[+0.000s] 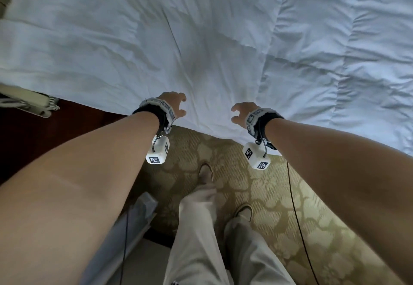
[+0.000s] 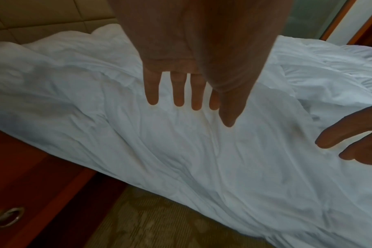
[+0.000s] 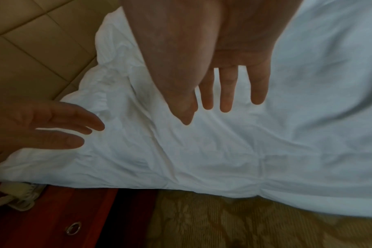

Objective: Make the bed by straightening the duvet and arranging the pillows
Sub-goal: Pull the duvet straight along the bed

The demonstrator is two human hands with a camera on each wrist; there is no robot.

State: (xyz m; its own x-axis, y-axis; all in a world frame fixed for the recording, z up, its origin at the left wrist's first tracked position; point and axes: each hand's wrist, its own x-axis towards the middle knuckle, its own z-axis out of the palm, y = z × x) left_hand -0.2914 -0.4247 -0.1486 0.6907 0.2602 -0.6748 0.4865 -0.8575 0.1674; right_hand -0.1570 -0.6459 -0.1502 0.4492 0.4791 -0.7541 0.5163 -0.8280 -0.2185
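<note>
Patterned olive carpet (image 1: 290, 206) underfoot. Red-brown wooden nightstand (image 3: 42, 218) with ring pull (image 3: 73, 227) beside the bed; beige padded headboard (image 3: 32, 50) behind. Corded phone (image 1: 26, 102) on nightstand.

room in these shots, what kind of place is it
Probably a hotel bedroom: a bed with a white duvet, a padded tan headboard, patterned carpet and a red-brown wooden bedside cabinet with a ring pull.

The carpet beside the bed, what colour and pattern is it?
The carpet is olive-gold with a paler leafy floral pattern, clearest in the head view.

White duvet (image 1: 201, 38), olive floral-patterned carpet (image 1: 279, 195), reddish-brown nightstand (image 2: 21, 167), beige trousers (image 1: 201, 240).
</note>
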